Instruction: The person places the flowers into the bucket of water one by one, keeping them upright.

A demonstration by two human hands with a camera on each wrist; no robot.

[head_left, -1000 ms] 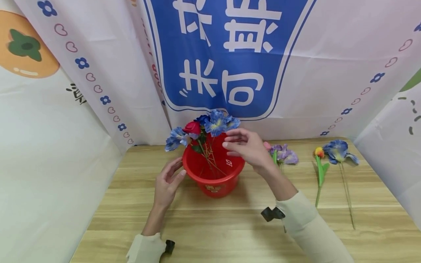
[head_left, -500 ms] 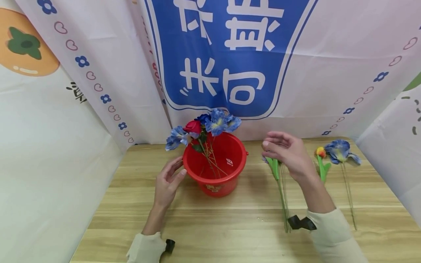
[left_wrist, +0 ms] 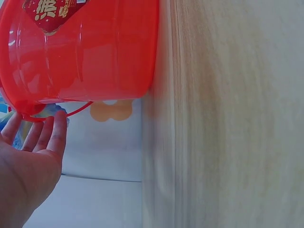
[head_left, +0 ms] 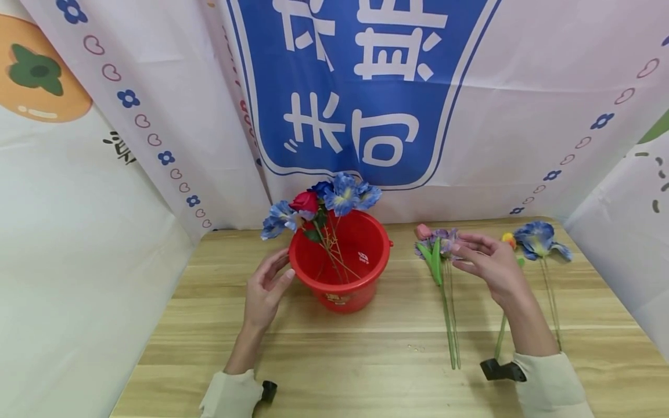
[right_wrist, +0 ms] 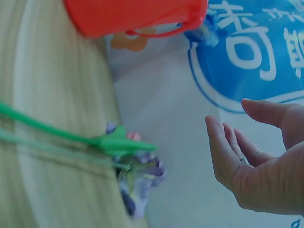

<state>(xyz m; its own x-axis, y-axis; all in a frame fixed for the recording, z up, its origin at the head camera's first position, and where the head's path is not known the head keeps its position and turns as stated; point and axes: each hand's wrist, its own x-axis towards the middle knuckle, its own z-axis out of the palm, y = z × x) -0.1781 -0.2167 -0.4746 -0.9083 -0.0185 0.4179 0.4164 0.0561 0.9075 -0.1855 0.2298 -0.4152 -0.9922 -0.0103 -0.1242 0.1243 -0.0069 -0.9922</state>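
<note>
A red bucket stands on the wooden table. Leaning in it are a red rose, a dark blue flower and blue irises, their stems crossing inside. At the bucket's left rim rests my left hand; in the left wrist view its extended fingers touch the thin red handle. My right hand hovers, fingers loosely spread and holding nothing, right beside a purple flower. Next to that flower lies a pink tulip with green leaves.
Farther right lie an orange-yellow tulip, partly hidden by my right hand, and a loose blue iris. White curtain-like cloth with a blue printed panel hangs behind the table.
My right hand has moved from above the bucket's right rim rightward to the loose flowers, and lowered. The left hand and bucket have stayed put.
</note>
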